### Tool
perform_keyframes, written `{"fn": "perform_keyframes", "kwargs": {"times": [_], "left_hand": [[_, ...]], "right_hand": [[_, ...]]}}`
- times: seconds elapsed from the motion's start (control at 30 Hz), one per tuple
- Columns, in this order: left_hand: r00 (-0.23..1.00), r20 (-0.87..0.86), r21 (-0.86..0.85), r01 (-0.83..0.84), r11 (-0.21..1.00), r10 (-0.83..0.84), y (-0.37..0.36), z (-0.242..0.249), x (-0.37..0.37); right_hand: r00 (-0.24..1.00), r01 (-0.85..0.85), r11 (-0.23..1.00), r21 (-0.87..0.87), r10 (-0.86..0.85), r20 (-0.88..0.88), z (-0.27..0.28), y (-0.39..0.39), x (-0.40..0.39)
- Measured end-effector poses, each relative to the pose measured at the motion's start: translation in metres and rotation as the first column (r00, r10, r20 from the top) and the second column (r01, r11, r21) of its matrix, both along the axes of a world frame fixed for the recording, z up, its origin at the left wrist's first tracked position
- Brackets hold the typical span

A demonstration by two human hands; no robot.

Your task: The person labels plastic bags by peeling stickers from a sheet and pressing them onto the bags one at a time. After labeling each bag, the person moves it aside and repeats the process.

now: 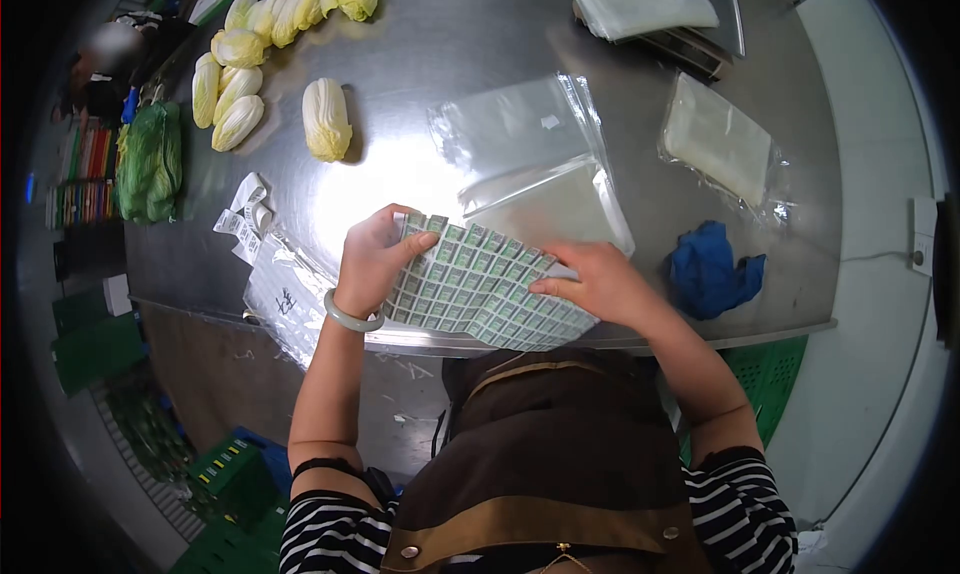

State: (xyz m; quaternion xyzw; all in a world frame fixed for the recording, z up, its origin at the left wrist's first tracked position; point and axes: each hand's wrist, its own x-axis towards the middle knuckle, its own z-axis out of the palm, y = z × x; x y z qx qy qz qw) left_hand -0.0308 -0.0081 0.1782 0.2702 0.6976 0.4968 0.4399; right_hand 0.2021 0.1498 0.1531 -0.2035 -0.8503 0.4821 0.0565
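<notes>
from where i operate, i have the left hand [372, 262] closed on the upper left corner of a sheet of small green-and-white labels [470, 286], thumb on the printed face. the right hand [602, 282] pinches the same sheet near its upper right corner. the sheet hangs tilted and a little bowed between the hands, over the near edge of the metal table [400, 49]. a pale bracelet [352, 314] sits on the left wrist.

just beyond the hands, clear flat bags [530, 124] lie partly overlapping. just left of the left hand are a crumpled white label strip [250, 212] and a clear plastic wrapper [283, 296] with dark handwriting. right of the right hand, i see a bunched blue cloth-like item [715, 271], and farther out a plastic-wrapped pale packet [715, 139].

farther ahead of the left hand, one napa cabbage [326, 121] lies apart from a cluster of cabbages [237, 99]. green mesh bags [150, 164] are at the table's left side, with a person [108, 69] beyond. far ahead of the right hand, more clear bags [645, 4] are stacked on a dark device [690, 52].
</notes>
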Motion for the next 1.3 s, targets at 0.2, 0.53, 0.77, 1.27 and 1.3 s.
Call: {"fn": "perform_keyframes", "kwargs": {"times": [0.2,0.53,0.77,1.27,1.3], "left_hand": [[0.989,-0.035,-0.037,0.140,0.990,-0.141,0.004,0.013,0.016],[0.990,-0.098,-0.076,0.089,0.993,-0.096,0.002,0.011,0.015],[1.000,0.018,-0.026,0.016,1.000,-0.016,0.000,0.014,0.014],[0.997,0.077,-0.065,-0.011,0.998,0.016,0.000,0.009,0.017],[0.994,0.099,-0.085,-0.029,0.996,0.038,0.001,0.003,0.017]], "right_hand": [[0.980,-0.077,0.996,-0.033,0.069,-0.184,0.024,0.000,-0.038],[0.930,0.008,0.955,0.297,0.102,-0.352,0.017,-0.010,-0.047],[0.951,0.049,0.966,0.255,0.033,-0.309,0.014,0.006,-0.041],[0.923,-0.074,0.628,0.775,0.337,-0.185,0.006,-0.011,-0.046],[0.914,-0.055,0.626,0.778,0.345,-0.213,0.006,-0.011,-0.042]]}}
